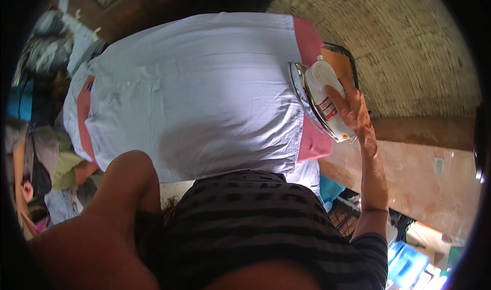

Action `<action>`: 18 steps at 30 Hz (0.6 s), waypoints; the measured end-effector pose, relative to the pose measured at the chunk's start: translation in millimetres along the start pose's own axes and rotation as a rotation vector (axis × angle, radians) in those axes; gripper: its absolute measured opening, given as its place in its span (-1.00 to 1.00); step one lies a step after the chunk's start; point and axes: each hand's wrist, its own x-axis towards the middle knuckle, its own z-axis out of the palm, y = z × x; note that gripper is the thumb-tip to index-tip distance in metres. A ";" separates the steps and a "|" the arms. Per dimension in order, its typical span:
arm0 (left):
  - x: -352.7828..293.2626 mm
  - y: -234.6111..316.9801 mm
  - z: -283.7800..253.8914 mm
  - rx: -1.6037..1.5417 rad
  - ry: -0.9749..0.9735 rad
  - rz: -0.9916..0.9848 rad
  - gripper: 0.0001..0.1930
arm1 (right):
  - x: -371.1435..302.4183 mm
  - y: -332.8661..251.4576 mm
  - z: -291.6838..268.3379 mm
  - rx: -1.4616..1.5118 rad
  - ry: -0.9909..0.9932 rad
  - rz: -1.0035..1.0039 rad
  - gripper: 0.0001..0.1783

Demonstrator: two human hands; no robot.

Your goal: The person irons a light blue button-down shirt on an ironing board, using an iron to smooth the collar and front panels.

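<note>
Plainly, red label on white iron.

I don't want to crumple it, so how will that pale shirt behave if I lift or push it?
The pale shirt would probably flop when lifted, since its cloth shows soft wrinkles. It's likely light, lying thin and flat. Pushed, it might bunch, as creases show beside the pink cover.

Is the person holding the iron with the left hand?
No, only the right hand grips the white iron; the left arm is at the opposite side.
</note>
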 end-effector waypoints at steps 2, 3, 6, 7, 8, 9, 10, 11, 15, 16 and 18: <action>2.5 7.9 6.8 0.030 -0.003 0.002 -0.88 | 7.8 10.4 7.8 -0.075 -0.027 -0.029 -0.64; 6.8 10.0 11.6 0.035 -0.004 0.014 -0.88 | 10.9 34.3 15.2 -0.158 0.076 -0.307 -0.64; 13.6 21.5 16.9 0.095 0.006 0.019 -0.88 | 36.5 37.7 30.4 -0.025 0.132 -0.221 -0.64; 14.6 26.7 17.8 0.123 0.013 0.017 -0.88 | 49.8 35.3 36.5 -0.036 0.147 -0.284 -0.63; 14.7 32.0 17.6 0.152 0.019 0.011 -0.87 | 65.0 28.9 43.2 -0.043 0.162 -0.354 -0.62; 15.6 33.6 18.6 0.174 0.018 0.015 -0.87 | 75.0 21.6 46.5 -0.062 0.095 -0.280 -0.61; 16.7 37.3 19.8 0.186 0.015 0.015 -0.87 | 74.9 27.0 47.1 -0.046 0.115 -0.324 -0.61; 16.3 41.3 21.4 0.200 0.020 0.020 -0.87 | 72.7 35.9 47.8 -0.029 0.134 -0.371 -0.62; 24.3 54.3 27.7 0.255 -0.004 0.043 -0.87 | 65.0 53.1 36.7 0.032 0.092 -0.340 -0.66; 24.7 55.8 28.9 0.270 -0.005 0.050 -0.86 | 66.1 55.3 33.7 0.016 0.051 -0.291 -0.64; 29.4 60.4 31.3 0.292 -0.007 0.069 -0.86 | 85.5 83.2 44.5 -0.189 0.137 -0.480 -0.62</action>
